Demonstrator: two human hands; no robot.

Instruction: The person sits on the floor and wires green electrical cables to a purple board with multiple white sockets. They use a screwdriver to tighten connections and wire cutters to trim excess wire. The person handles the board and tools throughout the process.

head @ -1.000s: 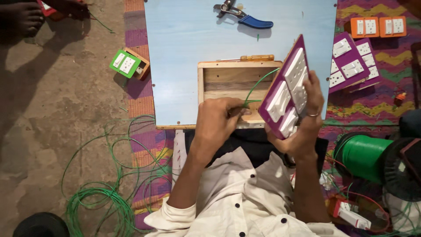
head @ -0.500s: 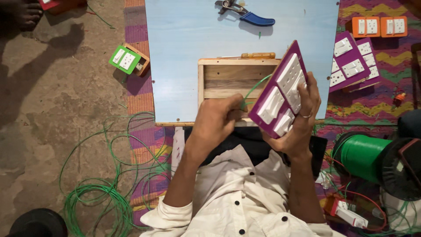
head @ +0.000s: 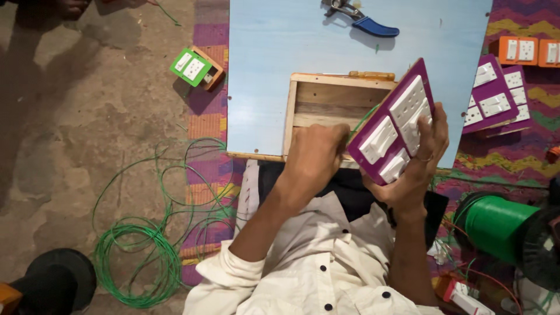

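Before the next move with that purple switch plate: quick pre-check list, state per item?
1. Right hand grips the purple switch plate at its right edge: ok.
2. Plate tilted above the open wooden box, not seated on it: ok for wiring, not ok for closing.
3. Left hand at the box's near edge beside the green wire; whether it pinches the wire: cannot tell.
4. Green wire runs from under the plate into the box: ok; its terminal end: cannot tell.
5. Blue-handled pliers lie apart at the blue board's far edge: ok.
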